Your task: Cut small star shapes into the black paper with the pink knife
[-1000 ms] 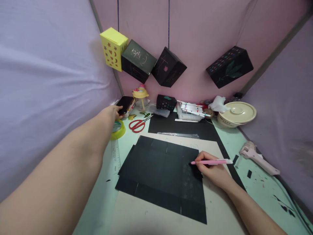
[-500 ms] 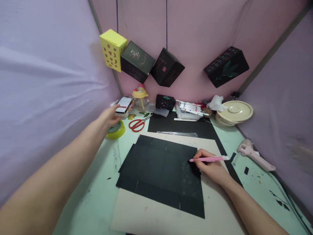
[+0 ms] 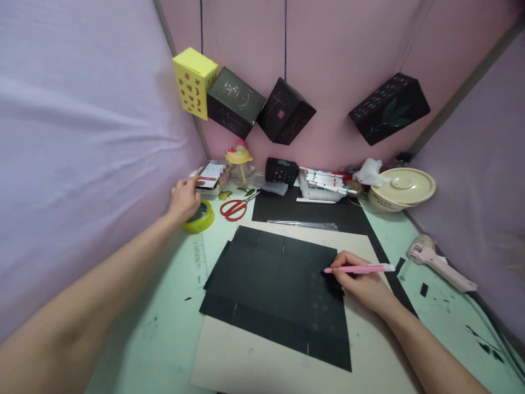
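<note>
My left hand [image 3: 184, 200] reaches out at the far left, a finger touching the lit screen of a phone [image 3: 210, 176]; it grips nothing. Just below that hand is a roll of yellow-green tape [image 3: 199, 217]. My right hand [image 3: 360, 279] is closed around a pink pen [image 3: 359, 269], its tip at the right part of a black sheet of card [image 3: 270, 284]. Faint small marks show on the card near the pen, and short white lines run along its edges. Beneath it lies a large pale board [image 3: 246, 350].
Red-handled scissors [image 3: 234, 209] and a clear ruler [image 3: 200, 262] lie left of the card. Behind it stand a tray of white markers [image 3: 324, 185] and a lidded cream bowl [image 3: 402, 189]. A pink glue gun [image 3: 441, 262] rests at right. Black boxes [image 3: 235, 103] hang above.
My left hand has moved up to the phone, and a finger now rests on its screen. The right hand still holds the pen at about the same spot. The view has shifted slightly.
</note>
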`<state>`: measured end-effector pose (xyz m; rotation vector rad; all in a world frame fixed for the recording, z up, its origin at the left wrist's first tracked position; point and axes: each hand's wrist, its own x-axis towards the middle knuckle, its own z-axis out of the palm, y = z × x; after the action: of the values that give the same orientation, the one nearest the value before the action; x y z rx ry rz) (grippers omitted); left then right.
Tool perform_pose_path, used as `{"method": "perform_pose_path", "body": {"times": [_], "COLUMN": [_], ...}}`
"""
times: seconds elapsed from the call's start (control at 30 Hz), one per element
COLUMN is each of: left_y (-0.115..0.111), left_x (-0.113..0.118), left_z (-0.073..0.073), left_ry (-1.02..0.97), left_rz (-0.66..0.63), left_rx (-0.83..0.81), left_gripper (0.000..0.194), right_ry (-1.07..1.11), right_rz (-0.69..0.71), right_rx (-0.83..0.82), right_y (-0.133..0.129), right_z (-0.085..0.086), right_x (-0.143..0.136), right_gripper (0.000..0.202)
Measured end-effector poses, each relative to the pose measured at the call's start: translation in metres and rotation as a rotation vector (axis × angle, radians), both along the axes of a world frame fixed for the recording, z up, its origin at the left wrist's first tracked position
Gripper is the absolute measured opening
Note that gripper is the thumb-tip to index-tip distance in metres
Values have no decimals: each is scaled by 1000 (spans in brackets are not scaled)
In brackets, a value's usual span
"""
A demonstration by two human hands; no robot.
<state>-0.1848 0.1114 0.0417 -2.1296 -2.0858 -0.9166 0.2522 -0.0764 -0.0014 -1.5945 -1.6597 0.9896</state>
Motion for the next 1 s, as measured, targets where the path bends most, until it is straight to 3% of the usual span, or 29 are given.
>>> {"method": "perform_pose_path", "body": {"times": [0.3, 1.0], "left_y": [6, -1], "left_x": [-4, 2], "left_z": [-9, 0], "left_ry": [127, 77], "left_rz": [30, 58], "left_rx": [-13, -1], "left_gripper": [61, 54], "right_ry": [5, 26], "right_rz": [8, 28], "right_rx": [-2, -7], "right_y": [0, 1], "right_z": [0, -4], "right_x": [0, 2], "right_gripper": [12, 13]}}
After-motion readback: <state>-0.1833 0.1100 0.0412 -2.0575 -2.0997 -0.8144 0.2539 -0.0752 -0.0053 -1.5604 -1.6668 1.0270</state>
